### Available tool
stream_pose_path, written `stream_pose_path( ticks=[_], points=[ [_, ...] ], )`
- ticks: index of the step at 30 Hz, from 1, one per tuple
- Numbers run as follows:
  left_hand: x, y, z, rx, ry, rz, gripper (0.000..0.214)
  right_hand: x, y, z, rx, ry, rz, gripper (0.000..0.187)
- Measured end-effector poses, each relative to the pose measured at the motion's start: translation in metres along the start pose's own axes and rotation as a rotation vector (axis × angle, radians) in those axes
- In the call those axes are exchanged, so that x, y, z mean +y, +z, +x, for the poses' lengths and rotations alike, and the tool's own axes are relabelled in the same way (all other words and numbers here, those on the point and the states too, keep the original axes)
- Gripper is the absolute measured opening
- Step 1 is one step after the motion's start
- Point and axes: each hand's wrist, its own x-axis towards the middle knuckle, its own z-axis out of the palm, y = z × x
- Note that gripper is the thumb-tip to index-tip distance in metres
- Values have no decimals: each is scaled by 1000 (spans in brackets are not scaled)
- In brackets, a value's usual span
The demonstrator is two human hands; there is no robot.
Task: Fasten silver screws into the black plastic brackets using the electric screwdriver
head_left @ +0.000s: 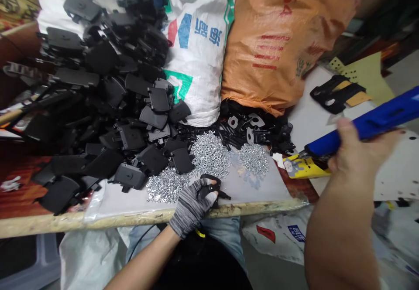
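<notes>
My left hand (193,207), in a grey striped glove with bare fingertips, grips a small black plastic part (209,189) at the table's front edge. A thin black piece sticks out of that part to the right. My bare right hand (356,155) is wrapped around a blue electric screwdriver (373,122) at the right, its black nose pointing left. Around my left hand lie piles of small metal nuts (166,185), silver screws (211,155) and smaller screws (253,158).
A large heap of black plastic covers (131,137) fills the left side. Behind stand a white woven sack (199,67) and an orange sack (262,54). Black clips with metal plates (253,131) lie below the orange sack. A yellow packet (304,168) lies under the screwdriver.
</notes>
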Motion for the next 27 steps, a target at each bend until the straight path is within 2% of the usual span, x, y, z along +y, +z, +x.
stream_pose_path(
  ticks=[2,3,5,6,8,11,13,20,26,27],
  points=[
    [-1,1,0,-1,-3,-1,27,-4,13,-1,114,117,127,49],
    [-2,1,0,-5,-1,1,28,-9,22,-10,93,173,165,53],
    [-2,1,0,-5,6,17,27,-22,43,-40,-5,241,236,54],
    [-2,0,0,-5,9,25,27,-31,53,-58,-95,274,278,52],
    [-2,0,0,-5,6,23,26,-48,70,-94,-216,273,370,44],
    [-3,0,0,-10,-12,-3,26,-71,87,-136,-414,289,497,35],
    [-3,0,0,-4,-28,-8,26,-79,95,-153,-494,326,552,34],
    [-1,1,1,25,-68,-11,24,-76,105,-169,-535,337,597,32],
    [-4,2,3,36,-41,97,20,-72,102,-169,-775,235,690,29],
    [-6,3,3,43,-40,102,20,-72,103,-171,-783,224,682,27]
  ],
)
